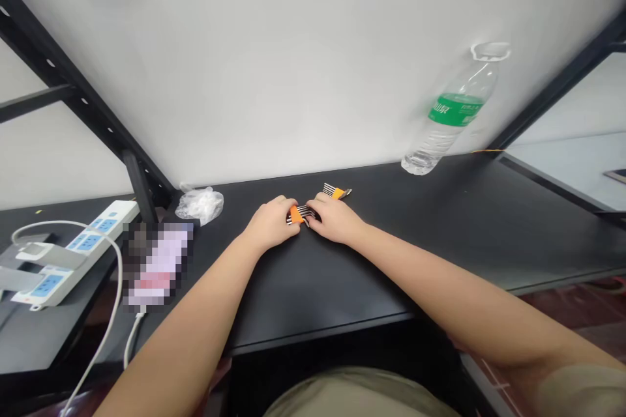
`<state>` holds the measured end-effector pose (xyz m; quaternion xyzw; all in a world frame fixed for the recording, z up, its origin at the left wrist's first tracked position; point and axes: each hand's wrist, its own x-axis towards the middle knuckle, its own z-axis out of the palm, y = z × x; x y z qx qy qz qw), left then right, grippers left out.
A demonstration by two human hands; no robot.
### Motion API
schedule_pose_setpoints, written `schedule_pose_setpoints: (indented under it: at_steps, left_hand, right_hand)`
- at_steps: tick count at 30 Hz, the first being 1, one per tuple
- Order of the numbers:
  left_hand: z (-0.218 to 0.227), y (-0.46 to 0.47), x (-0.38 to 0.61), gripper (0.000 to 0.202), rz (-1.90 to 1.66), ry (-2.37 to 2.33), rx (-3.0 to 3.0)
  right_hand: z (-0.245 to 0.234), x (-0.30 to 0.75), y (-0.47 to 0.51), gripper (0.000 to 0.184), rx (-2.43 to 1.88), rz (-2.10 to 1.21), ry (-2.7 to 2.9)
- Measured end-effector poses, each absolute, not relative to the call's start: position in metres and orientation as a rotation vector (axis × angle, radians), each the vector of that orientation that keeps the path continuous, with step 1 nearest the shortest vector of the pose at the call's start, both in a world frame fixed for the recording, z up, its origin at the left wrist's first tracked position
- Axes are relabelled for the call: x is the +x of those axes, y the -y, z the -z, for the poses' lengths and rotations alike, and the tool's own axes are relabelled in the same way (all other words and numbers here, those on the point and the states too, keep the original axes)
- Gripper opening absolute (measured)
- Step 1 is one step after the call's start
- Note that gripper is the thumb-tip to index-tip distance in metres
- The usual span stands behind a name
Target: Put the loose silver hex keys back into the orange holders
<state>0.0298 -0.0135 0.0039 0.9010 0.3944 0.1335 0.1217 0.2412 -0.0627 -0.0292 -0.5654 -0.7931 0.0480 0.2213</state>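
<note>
Low over the black table, my left hand (272,224) is closed around one end of a hex key set (296,214), several metal keys in an orange holder. My right hand (338,220) is closed at the set's other end, with thumb and fingertips on the bent ends of the keys. Fingers of both hands cover part of the set. Just behind my right hand lies a second hex key set (338,192), also with an orange holder; my hand partly hides it.
A crumpled clear plastic bag (200,204) lies left of my hands. A large bottle (448,117) with a green label stands near the wall at right. On the left are a phone (161,264) with a white cable and a power strip (105,225). Black metal posts flank the table (313,293).
</note>
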Motion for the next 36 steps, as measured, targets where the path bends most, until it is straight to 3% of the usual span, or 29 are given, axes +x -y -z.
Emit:
schedule_pose_setpoints:
  at_steps: [9, 36]
  left_hand:
    - [-0.006, 0.011, 0.027, 0.031, -0.371, -1.212, 2.597]
    - [-0.012, 0.009, 0.023, 0.036, -0.361, -1.193, 2.588]
  right_hand:
    - [0.039, 0.246, 0.056, 0.034, -1.546, -0.046, 2.195]
    - [0.033, 0.252, 0.042, 0.018, -1.728, -0.101, 2.056]
